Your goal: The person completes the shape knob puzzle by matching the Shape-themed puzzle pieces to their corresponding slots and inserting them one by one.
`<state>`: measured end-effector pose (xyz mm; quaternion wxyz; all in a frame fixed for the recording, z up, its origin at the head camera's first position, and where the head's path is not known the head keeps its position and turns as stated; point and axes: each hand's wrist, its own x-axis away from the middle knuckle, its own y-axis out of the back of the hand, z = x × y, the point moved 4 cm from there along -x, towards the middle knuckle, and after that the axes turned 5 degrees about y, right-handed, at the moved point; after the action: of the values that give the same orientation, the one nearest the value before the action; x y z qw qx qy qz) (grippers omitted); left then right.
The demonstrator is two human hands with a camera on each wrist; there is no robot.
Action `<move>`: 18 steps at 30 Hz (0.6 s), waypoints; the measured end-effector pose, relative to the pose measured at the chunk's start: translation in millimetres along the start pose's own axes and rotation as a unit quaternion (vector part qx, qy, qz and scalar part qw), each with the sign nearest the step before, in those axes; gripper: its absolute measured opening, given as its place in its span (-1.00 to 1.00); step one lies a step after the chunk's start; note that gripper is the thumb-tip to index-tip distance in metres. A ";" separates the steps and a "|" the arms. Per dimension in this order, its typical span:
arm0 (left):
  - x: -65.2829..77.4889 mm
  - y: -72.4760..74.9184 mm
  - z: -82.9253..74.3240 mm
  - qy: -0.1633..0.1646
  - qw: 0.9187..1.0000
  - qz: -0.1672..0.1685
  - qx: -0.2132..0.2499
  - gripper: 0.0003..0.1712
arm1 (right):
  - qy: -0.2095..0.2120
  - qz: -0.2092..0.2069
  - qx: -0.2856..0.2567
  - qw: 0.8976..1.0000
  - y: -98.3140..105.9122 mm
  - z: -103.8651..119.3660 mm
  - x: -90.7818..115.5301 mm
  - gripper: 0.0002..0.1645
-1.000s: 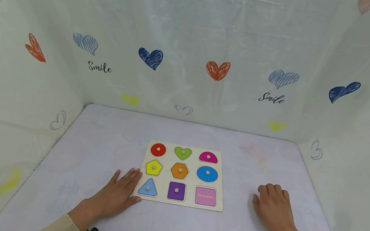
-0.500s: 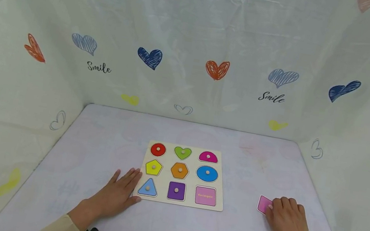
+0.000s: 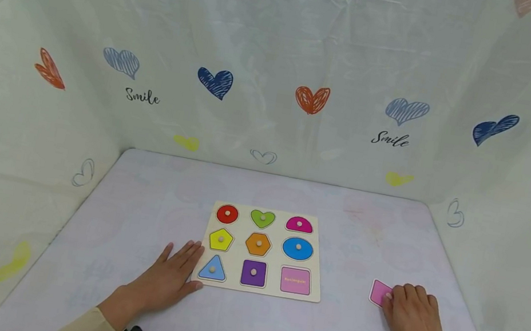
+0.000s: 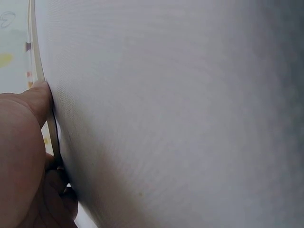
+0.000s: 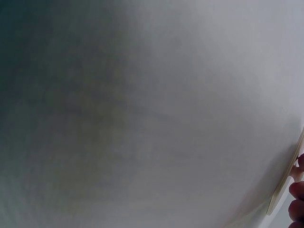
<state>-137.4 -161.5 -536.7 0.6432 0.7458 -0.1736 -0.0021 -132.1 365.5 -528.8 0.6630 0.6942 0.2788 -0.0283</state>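
Observation:
The cream shape puzzle board (image 3: 271,285) lies flat mid-table. Knobbed pieces fill its slots, except the lower right one, a pink recess (image 3: 296,281) with printed lettering. My left hand (image 3: 163,282) rests at the board's left edge with straight fingers, and its thumb touches the lower left corner. Off to the right, my right hand (image 3: 413,319) pinches the small knob of a pink rectangular puzzle piece (image 3: 379,293), partly covered by the fingers. From the side, the right wrist view has the wooden piece (image 5: 280,187) close over the table, fingertips (image 5: 296,191) at its knob.
The pale table (image 3: 239,329) stands against a curtain (image 3: 284,47) printed with hearts and "Smile", which rises at the back and on both sides. A wide stretch of tabletop separates the board from the right hand.
My right hand has moved right and toward me. It now pinches the pink piece, which was out of sight a second ago. The left hand and board have stayed put.

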 end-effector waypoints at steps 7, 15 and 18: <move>0.6 1.3 -0.8 0.001 1.000 0.003 -0.002 0.00 | -0.031 -0.006 -0.035 0.999 -0.4 2.1 -2.9 -0.75; 1.7 2.5 -1.3 0.003 1.000 0.005 -0.002 0.00 | -0.009 -0.035 -0.032 0.999 3.5 14.7 -22.1 -0.78; 1.5 2.2 -1.2 0.000 1.000 0.005 -0.003 0.00 | 0.004 -0.042 -0.031 0.999 5.1 23.4 -31.6 -0.78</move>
<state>-136.3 -161.0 -534.0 0.6456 0.7429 -0.1770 0.0009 -148.8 332.7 -514.1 0.6815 0.6609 0.3112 -0.0445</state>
